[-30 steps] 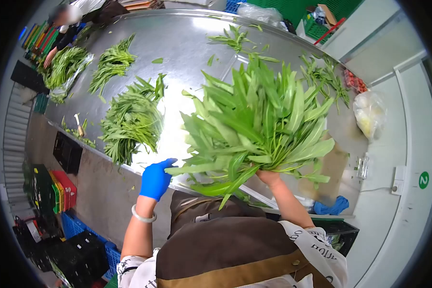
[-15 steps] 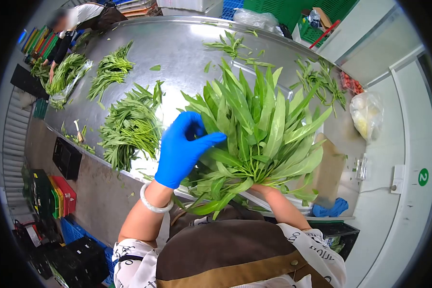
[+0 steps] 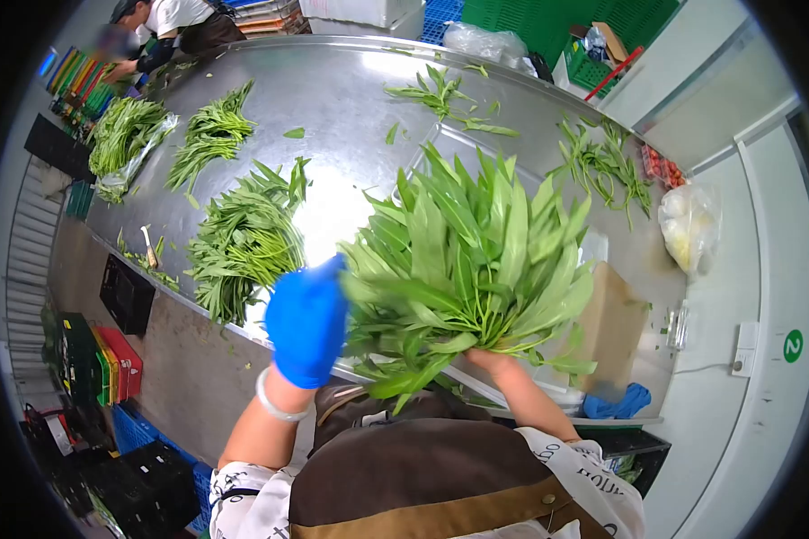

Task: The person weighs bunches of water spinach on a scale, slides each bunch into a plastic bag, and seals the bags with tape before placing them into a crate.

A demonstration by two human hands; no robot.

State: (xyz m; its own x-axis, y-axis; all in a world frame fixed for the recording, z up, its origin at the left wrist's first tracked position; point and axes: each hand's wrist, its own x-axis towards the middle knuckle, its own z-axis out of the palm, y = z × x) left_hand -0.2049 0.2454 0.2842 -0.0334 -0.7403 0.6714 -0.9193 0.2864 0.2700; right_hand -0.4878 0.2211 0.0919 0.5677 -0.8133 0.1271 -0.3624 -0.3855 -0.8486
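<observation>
A big leafy bunch of water spinach [image 3: 476, 242] fans out in front of me, its long pointed leaves facing up and away. My bare right hand [image 3: 493, 361] is closed around the stems at the bottom, mostly hidden by leaves. Just left of the bunch is my left hand [image 3: 306, 325] in a blue glove, smeared by motion, its fingers not distinct. A leaf's blurred tip overlaps the edge of the glove. Beyond it, a second pile of the same greens [image 3: 247, 238] lies on the metal table [image 3: 333, 99].
More greens [image 3: 211, 135] and a partly bagged bunch [image 3: 128, 139] lie at the far left. Loose stems [image 3: 602, 166] are at the right, near a plastic bag [image 3: 689, 225] and a blue glove [image 3: 617, 402]. A person [image 3: 166, 31] bends over stacked coloured crates [image 3: 81, 81].
My left hand has moved left and slightly down, off the front of the leaves. The bunch stays in my right hand. The other person's hands have left the bagged greens for the crates.
</observation>
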